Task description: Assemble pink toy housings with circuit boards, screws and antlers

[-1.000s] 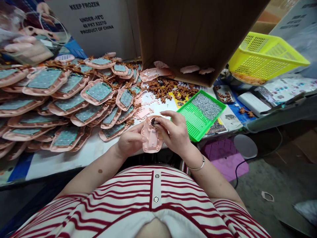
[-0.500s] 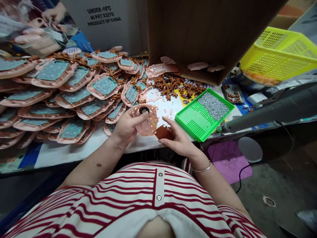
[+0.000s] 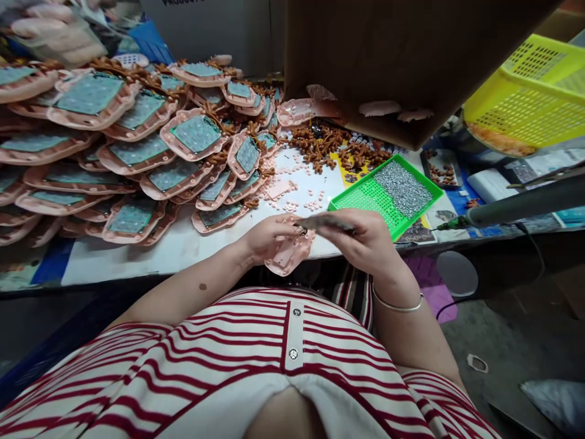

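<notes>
The left hand (image 3: 267, 236) grips a pink plastic shell (image 3: 289, 255) at the counter (image 3: 183, 247) edge while the right hand (image 3: 368, 238) pinches a blurred flat board (image 3: 326, 224) over it, with a green tray (image 3: 365, 198) of screws just beyond and stacked pink keypad shells (image 3: 137, 152) to the left

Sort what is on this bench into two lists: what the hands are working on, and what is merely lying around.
In hand: pink plastic shell in left hand; flat brown piece in right hand.

Lying about: stacked pink shells, green tray of small metal bits, brown parts, yellow basket, cardboard box.
</notes>
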Motion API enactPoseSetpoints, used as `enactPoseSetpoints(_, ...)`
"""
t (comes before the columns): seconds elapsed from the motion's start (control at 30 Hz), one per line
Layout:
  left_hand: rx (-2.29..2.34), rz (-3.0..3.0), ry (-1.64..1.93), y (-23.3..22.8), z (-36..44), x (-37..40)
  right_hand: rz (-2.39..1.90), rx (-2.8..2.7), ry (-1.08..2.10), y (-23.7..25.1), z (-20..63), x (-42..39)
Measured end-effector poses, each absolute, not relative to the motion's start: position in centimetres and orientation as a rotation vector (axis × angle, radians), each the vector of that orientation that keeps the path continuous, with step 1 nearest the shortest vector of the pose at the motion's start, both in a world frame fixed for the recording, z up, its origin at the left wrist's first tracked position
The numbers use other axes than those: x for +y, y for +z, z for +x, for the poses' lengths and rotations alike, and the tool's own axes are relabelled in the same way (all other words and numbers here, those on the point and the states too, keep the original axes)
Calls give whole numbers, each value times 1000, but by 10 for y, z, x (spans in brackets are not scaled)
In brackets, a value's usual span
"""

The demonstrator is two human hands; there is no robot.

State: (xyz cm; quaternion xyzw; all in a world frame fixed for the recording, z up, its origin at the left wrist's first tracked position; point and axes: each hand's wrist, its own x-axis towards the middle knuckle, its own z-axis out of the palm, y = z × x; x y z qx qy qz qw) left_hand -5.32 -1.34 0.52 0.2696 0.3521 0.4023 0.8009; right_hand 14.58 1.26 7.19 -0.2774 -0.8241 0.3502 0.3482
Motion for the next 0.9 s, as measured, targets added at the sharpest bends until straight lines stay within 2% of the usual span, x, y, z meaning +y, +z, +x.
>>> enactPoseSetpoints(0.07,727,510,872,3,-54,-15,-817,-2017,868,69,139,14)
enactPoseSetpoints(0.2,675,600,839,6,-52,-19,-917,-1812,981,64,128,13)
enactPoseSetpoints(0.43,858,717,940,13,-41,-24,-1031,-1679,990,48,118,14)
enactPoseSetpoints(0.7,784,713,883,14,-44,-22,-1067,-1792,479,28,135,18)
enactPoseSetpoints(0.9,779,695,858,14,-47,-22,-1076,-1852,340,26,141,14)
